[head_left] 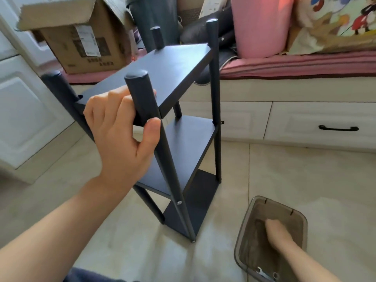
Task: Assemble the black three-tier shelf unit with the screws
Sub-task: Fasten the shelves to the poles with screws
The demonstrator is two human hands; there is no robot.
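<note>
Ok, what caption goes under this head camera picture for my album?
Left hand steadies the black shelf unit by a post while the right hand digs in the parts bin.

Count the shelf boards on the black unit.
3: top board by the left hand, middle board below it, bottom board near the floor.

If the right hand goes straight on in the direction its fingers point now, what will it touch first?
The right hand is inside the translucent bin, fingers pointing toward its far left part. It would probably first meet the dark item on the bin's floor, then the far wall; depth is blurred, so this is uncertain.
</note>
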